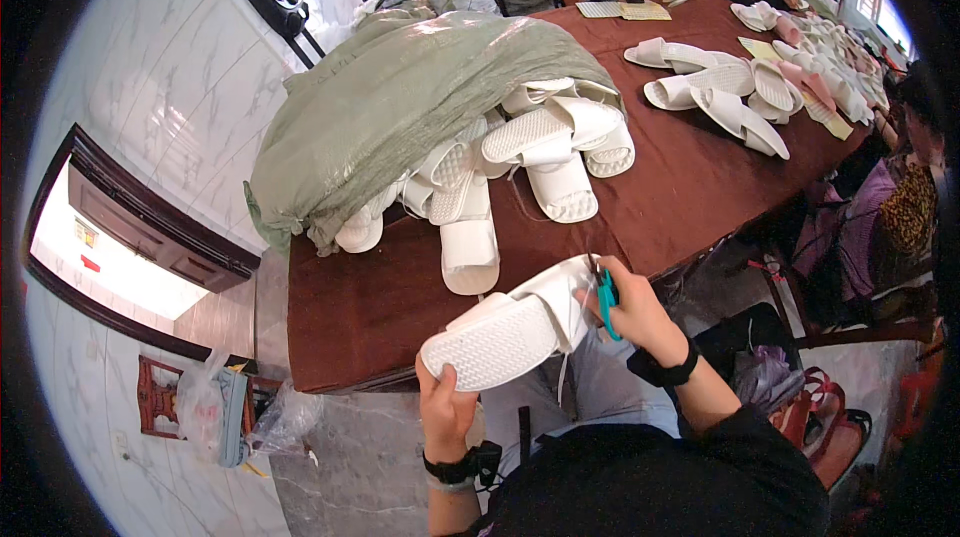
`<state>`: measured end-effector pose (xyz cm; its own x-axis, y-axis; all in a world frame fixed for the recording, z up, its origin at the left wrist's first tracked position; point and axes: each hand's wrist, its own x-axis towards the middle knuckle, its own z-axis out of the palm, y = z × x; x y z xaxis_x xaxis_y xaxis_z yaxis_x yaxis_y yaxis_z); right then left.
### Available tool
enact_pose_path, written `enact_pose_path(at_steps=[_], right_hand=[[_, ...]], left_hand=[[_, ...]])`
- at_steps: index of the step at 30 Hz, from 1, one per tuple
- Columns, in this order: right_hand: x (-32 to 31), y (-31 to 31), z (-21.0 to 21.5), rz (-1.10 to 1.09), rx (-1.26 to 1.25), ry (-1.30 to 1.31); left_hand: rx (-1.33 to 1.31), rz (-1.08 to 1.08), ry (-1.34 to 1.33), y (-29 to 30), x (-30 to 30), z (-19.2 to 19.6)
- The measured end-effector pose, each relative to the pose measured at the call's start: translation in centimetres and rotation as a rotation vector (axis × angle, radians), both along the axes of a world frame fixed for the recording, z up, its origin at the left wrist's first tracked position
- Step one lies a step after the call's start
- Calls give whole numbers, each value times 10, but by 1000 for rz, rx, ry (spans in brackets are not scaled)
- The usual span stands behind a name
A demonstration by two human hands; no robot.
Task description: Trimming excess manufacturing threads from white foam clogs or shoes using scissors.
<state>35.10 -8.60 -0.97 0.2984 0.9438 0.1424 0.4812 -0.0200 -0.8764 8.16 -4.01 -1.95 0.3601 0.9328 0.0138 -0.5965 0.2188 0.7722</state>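
Note:
My left hand (pixel 447 407) grips the heel end of a white slide sandal (pixel 495 342), which is tilted over my lap at the table's near edge. My right hand (pixel 632 302) is closed round scissors with teal handles (pixel 607 305). Their dark blades point up beside the sandal's strap. A thin pale strip (pixel 563 377) dangles below the strap. Part of a second sandal seems to show behind the first. Just beyond lies a white slipper (pixel 470 252), sole up or tilted, among several that spill from a grey-green woven sack (pixel 400 97).
A brown cloth covers the table (pixel 690 177). More white slippers (pixel 720 97) and some pink ones lie toward the far right. Other people sit along the far side, one handling a slipper. Bags (pixel 765 377) and red sandals (pixel 825 422) are at my right. A doorway opens at left.

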Motion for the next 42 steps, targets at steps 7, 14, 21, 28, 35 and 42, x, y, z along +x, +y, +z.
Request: enact_pose_path(at_steps=[7,14,21,28,35,42], right_hand=[[16,13,-16,142,102,801],[29,-13,-3,157,-49,530],[20,-28,-25,889,-198,313],[7,-15,0,888,-188,89],[-1,-12,10,714,-162,48],[8,-19,-4,570,51,612]], left_hand=[[-144,-128,65,21,2,-29],[-224,183,13,7,10,-32],[-38,292,132,6,-25,-6],[116,356,189,-12,-45,-3],[194,246,190,-17,-40,-1],[74,316,190,-12,-49,-2]])
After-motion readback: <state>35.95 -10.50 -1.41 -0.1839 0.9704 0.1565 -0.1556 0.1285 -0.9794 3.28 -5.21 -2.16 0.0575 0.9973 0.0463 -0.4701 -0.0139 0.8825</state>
